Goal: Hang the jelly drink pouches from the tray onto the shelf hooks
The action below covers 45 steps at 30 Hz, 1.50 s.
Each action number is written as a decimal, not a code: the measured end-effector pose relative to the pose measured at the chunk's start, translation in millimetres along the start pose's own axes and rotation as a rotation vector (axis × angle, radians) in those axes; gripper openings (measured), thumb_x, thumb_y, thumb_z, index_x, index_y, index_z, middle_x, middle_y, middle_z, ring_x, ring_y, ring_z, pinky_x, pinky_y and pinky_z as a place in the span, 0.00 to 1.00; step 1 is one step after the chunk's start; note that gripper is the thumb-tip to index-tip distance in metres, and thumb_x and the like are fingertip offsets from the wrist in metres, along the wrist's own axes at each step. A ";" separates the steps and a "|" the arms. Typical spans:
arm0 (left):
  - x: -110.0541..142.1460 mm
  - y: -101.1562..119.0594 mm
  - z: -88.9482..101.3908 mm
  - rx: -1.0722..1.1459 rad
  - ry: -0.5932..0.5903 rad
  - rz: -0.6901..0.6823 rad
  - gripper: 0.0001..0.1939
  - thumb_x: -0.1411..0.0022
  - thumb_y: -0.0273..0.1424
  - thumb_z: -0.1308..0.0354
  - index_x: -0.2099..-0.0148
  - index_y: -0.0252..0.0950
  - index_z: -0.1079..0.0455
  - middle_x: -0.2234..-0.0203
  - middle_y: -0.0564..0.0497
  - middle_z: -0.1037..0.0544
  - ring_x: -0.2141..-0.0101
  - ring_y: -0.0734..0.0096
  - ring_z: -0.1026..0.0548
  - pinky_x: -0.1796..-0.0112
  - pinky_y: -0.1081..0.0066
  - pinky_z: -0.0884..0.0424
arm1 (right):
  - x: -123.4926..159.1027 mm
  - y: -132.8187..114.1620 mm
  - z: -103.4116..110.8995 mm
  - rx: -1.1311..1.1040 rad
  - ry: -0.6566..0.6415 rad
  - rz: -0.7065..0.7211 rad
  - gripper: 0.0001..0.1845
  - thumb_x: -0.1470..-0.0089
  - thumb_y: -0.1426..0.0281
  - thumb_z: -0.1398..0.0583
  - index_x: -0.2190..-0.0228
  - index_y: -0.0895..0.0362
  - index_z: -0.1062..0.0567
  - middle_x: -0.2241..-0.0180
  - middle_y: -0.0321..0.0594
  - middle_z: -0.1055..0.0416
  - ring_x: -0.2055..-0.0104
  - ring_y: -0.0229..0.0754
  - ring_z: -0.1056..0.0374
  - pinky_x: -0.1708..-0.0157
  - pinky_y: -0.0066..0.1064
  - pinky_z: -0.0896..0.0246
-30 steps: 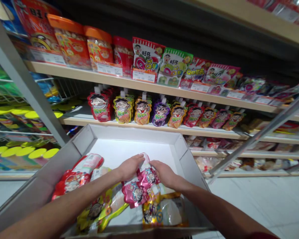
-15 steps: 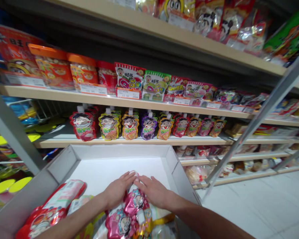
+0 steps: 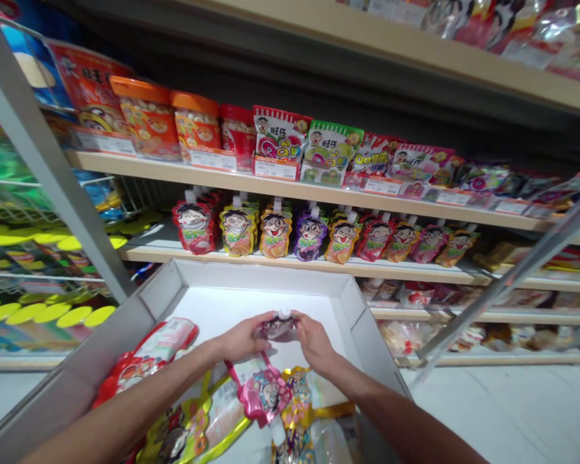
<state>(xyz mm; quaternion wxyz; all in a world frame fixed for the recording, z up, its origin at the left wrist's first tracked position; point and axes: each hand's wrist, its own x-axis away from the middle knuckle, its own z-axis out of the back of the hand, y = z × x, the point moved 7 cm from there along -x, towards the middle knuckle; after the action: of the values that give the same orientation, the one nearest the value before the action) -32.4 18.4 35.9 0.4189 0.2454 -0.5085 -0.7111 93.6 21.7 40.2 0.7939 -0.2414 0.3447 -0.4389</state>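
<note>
Over the white box (image 3: 265, 277), my left hand (image 3: 245, 338) and my right hand (image 3: 314, 341) hold a spouted jelly pouch (image 3: 276, 327) between them. Each hand pinches one side; the pouch's white cap is uppermost and its print is dark and pinkish. Just below, a pink pouch (image 3: 265, 393) lies on the box floor. Gold pouches (image 3: 294, 428) are beside it, and yellow pouches (image 3: 183, 419) lie to its left. Red pouches (image 3: 147, 354) lean along the box's left wall, partly behind my left forearm.
Ahead, a shelf (image 3: 290, 263) bears rows of upright spouted pouches (image 3: 275, 227). Candy bags (image 3: 331, 151) and orange-lidded tubs (image 3: 196, 125) stand on the shelf above. A slanted metal post (image 3: 507, 277) rises at right, another post (image 3: 53, 148) at left, near yellow-lidded tubs (image 3: 72, 317).
My hands have lifted a pouch off the pile and raised it toward the shelf, cap up. The pink pouch underneath is now more exposed. The view has shifted left.
</note>
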 end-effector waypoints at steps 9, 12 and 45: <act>-9.7 -18.7 25.6 0.277 0.236 0.086 0.17 0.51 0.39 0.51 0.66 0.30 0.32 0.71 0.49 0.26 0.70 0.70 0.31 0.67 0.71 0.37 | -2.6 34.3 -1.7 -0.382 0.040 -0.394 0.19 0.52 0.60 0.54 0.66 0.60 0.33 0.70 0.41 0.34 0.72 0.38 0.36 0.84 0.24 0.40; -5.0 -32.5 34.5 0.264 0.342 0.198 0.14 0.54 0.34 0.50 0.67 0.30 0.33 0.69 0.46 0.27 0.68 0.69 0.31 0.68 0.71 0.37 | -6.5 37.9 -1.5 -0.371 0.066 -0.424 0.19 0.53 0.60 0.54 0.68 0.60 0.33 0.72 0.40 0.34 0.76 0.36 0.37 0.86 0.23 0.42; -8.6 -13.5 41.5 0.407 0.484 0.119 0.11 0.58 0.36 0.49 0.76 0.31 0.37 0.84 0.55 0.33 0.80 0.75 0.34 0.79 0.73 0.35 | -33.2 -4.8 -13.8 -0.522 0.224 -0.381 0.15 0.57 0.59 0.51 0.77 0.59 0.36 0.80 0.36 0.37 0.81 0.37 0.38 0.86 0.29 0.39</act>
<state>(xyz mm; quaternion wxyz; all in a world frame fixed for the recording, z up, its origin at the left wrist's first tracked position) -64.8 49.0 37.7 0.5106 0.4561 -0.5396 -0.4900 68.0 46.9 45.6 0.5663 -0.4467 0.4793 -0.5000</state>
